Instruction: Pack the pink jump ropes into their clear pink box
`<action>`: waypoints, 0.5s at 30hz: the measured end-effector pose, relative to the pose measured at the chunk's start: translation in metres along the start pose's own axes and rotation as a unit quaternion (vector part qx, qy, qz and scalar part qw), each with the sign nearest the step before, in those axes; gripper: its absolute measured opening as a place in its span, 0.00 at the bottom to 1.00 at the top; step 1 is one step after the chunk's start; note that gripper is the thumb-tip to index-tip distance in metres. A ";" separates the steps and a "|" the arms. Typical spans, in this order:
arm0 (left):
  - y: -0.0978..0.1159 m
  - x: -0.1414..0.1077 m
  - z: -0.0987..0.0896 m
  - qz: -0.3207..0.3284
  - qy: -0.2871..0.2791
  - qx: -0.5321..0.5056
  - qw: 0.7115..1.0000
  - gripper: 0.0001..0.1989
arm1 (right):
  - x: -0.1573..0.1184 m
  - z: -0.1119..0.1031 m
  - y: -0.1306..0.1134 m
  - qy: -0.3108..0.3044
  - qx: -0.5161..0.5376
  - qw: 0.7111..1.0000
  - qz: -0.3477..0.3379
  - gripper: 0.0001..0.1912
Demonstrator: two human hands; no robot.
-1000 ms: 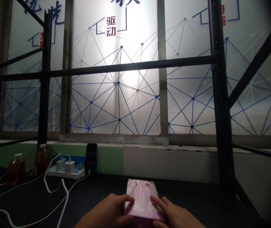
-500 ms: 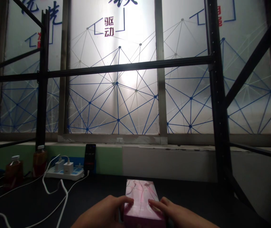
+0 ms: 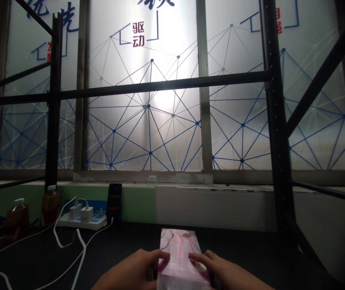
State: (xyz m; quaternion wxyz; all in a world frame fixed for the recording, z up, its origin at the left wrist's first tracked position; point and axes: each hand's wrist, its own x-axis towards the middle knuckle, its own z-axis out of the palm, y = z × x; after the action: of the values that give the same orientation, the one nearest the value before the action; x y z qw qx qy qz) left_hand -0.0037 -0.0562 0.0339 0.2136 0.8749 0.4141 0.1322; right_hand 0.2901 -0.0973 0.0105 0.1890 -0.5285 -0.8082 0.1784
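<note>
Pink printed box [image 3: 181, 257] lies flat on the dark tabletop [image 3: 251, 251] directly before you, closed as far as you can see, its pale streaked lid unmarked by any opening; your left hand [image 3: 130, 270] and right hand [image 3: 223, 272] clasp it from both sides, fingers [image 3: 160, 254] curled over its top edges

The left hand [image 3: 133, 270] and right hand [image 3: 225, 270] rest on the near corners of a pink printed box [image 3: 180, 251] on a dark table [image 3: 251, 251]. Far left, a phone [image 3: 115, 199] stands behind a white power strip [image 3: 82, 222].
</note>
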 end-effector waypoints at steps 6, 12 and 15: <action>-0.006 0.003 0.004 -0.045 0.011 0.001 0.999 0.26 | 0.002 -0.003 -0.008 0.006 -0.017 0.999 0.031 0.31; -0.004 0.007 0.009 -0.036 0.035 -0.005 0.999 0.24 | 0.011 0.018 0.014 0.054 -0.093 0.994 -0.010 0.49; -0.002 0.009 0.011 -0.037 0.055 0.011 0.998 0.23 | 0.018 0.029 0.024 0.172 -0.202 0.949 -0.171 0.49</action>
State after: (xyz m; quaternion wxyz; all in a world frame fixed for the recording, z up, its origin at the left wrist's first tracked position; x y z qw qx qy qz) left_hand 0.0045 -0.0510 0.0237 0.1857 0.8526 0.4587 0.1678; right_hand 0.2877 -0.0745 -0.0243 0.2419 -0.4319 -0.8609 -0.1176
